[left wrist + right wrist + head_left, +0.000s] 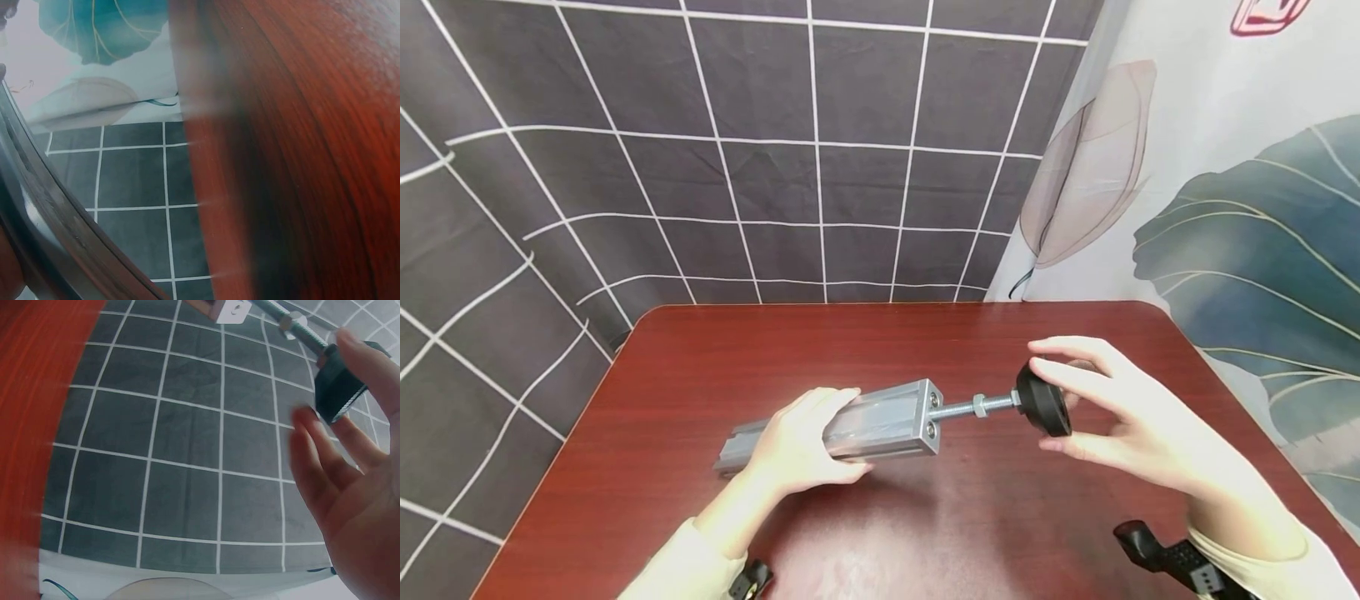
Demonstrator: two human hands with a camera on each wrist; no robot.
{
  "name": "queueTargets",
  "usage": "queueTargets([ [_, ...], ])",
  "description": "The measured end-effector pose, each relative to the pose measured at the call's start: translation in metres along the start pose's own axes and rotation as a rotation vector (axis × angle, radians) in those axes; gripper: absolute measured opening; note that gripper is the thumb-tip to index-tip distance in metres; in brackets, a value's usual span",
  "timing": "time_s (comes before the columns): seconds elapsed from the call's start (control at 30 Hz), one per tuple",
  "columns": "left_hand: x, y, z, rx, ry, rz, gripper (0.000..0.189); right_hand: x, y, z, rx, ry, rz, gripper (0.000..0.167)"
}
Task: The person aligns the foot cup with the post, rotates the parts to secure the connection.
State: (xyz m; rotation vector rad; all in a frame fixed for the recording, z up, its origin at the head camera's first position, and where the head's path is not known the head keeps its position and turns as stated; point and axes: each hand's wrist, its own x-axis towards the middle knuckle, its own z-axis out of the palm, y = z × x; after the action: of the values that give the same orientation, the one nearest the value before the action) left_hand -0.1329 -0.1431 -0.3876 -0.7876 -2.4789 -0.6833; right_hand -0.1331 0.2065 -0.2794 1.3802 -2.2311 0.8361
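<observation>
Left hand (799,443) grips the metal bar (887,421); right hand (1138,421) pinches the black foot (1042,402).

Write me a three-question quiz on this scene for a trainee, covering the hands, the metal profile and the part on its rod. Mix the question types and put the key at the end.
1. Which hand grips the metal profile?
2. True or false: the black foot is detached from the threaded rod.
3. What are the right hand's fingers and thumb placed around?
A. The metal profile
B. The black foot
C. The left wrist

Key:
1. The left hand.
2. False; the black foot is on the end of the threaded rod.
3. B.
</observation>
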Motion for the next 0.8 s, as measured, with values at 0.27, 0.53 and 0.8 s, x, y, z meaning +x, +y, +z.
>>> queueTargets([
  [0.27,0.0003,-0.0004,-0.0001,-0.019,0.001,-0.016,0.078,0.0009,0.0004,-0.0002,-0.006,0.059,-0.012,0.075],
  [0.53,-0.0008,-0.0006,-0.0004,-0.023,0.01,-0.017,0.079,0.0029,0.0012,-0.0015,0.024,0.058,-0.14,0.049],
  [0.8,-0.0009,-0.0006,0.0011,-0.028,0.018,-0.012,0.079,-0.0001,0.0057,0.0031,0.003,0.104,-0.045,0.061],
])
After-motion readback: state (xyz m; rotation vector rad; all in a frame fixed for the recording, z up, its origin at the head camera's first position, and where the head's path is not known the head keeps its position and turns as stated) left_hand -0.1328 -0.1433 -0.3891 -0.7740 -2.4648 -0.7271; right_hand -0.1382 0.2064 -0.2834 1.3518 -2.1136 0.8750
